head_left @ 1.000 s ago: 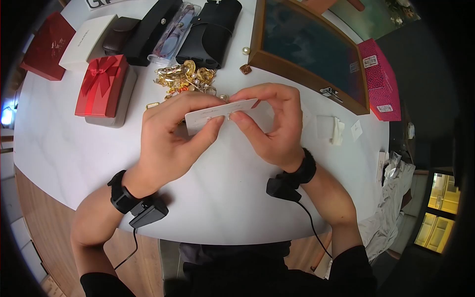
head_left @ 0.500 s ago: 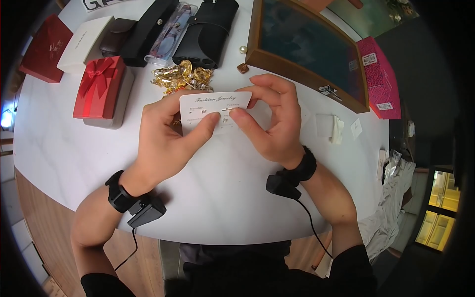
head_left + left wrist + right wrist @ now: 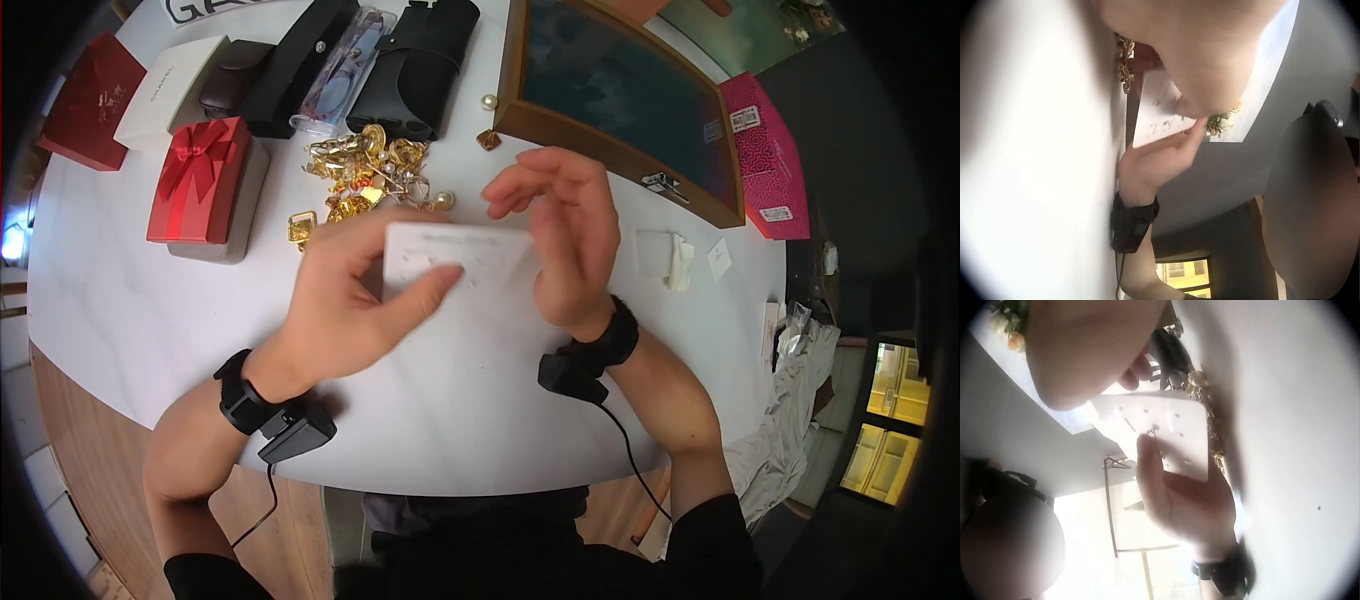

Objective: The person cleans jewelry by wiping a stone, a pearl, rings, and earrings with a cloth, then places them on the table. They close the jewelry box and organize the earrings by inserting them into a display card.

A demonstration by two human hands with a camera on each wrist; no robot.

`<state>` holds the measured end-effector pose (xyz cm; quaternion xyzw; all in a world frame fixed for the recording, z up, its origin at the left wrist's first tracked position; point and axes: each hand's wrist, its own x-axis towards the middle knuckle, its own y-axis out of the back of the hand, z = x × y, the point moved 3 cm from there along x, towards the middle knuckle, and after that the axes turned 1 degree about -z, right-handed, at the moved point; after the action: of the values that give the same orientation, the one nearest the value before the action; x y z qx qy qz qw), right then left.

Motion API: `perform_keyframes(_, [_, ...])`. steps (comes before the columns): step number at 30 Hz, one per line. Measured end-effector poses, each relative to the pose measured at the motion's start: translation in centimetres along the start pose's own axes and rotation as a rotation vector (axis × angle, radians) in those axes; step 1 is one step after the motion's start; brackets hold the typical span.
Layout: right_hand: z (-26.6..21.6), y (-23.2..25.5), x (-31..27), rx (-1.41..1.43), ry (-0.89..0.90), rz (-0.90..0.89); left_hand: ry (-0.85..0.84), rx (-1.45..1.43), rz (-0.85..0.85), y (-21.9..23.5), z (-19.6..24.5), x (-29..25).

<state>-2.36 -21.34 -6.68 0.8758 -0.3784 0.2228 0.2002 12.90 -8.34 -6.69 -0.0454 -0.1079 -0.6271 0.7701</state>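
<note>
My left hand [image 3: 345, 300] grips a white earring card [image 3: 490, 250], thumb across its front and fingers behind. Motion blurs the card in the head view; the right wrist view shows small holes and tiny studs on the card [image 3: 1175, 419]. At the card's right edge, my right hand [image 3: 575, 235] is raised with its fingers spread loosely and bent a little, holding nothing. Just beyond the hands lies a heap of gold jewelry [image 3: 350, 165], with a pearl piece [image 3: 443, 200] on its right side.
A wooden glass-topped case [image 3: 620, 110] stands at the back right, a pink box [image 3: 770, 165] beside it. Back left are a red ribboned box [image 3: 200, 185], a white box [image 3: 170, 95] and black cases [image 3: 415, 75]. A brown square stud [image 3: 488, 140] lies near the case.
The right hand has let go of the card, its thumb lifting away to the right. The left hand keeps the card, which has shifted slightly right and nearer the body.
</note>
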Motion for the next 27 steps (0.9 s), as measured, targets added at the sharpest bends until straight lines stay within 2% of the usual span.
perform_keyframes(1, [0.3,0.1,0.1,0.000,0.000,-0.001,-0.046,0.028,-0.081,-0.1,0.3,0.0])
perform_keyframes(2, [0.9,0.3,0.2,-0.044,-0.049,0.052,-0.099,0.051,-0.240,-0.3,0.9,0.1])
perform_keyframes(5, [1.2,0.5,1.0,-0.138,-0.121,0.120,-0.134,-0.010,-0.423,-1.3,1.1,-0.4])
perform_keyframes(7, [0.9,0.0,1.3,-0.483,-0.081,-0.111,-0.087,-0.031,-0.478,-1.5,0.9,-0.6])
perform_keyframes(8, [1.0,-0.1,1.3,-0.482,-0.081,-0.111,-0.041,-0.051,-0.534,-1.7,0.8,-0.7])
perform_keyframes(10, [0.8,-0.7,1.2,-0.513,0.057,-0.220,-0.031,-0.046,-0.539,-1.6,0.8,-0.8])
perform_keyframes(13, [0.1,-1.5,1.2,-0.512,0.103,-0.314,0.008,-0.036,-0.548,-1.5,0.9,-0.8])
perform_keyframes(16, [0.7,-1.5,1.1,-0.537,0.143,-0.332,0.047,-0.025,-0.559,-1.5,0.8,-0.8])
perform_keyframes(20, [0.5,-1.5,0.9,-0.548,0.154,-0.396,0.055,-0.020,-0.572,-1.5,0.7,-0.7])
perform_keyframes(25, [0.6,-1.7,0.7,-0.404,0.077,-0.435,0.089,0.011,-0.586,-1.5,0.7,-0.7])
perform_keyframes(27, [0.9,-1.9,0.6,-0.358,0.123,-0.425,0.106,0.015,-0.588,-1.5,0.6,-0.7])
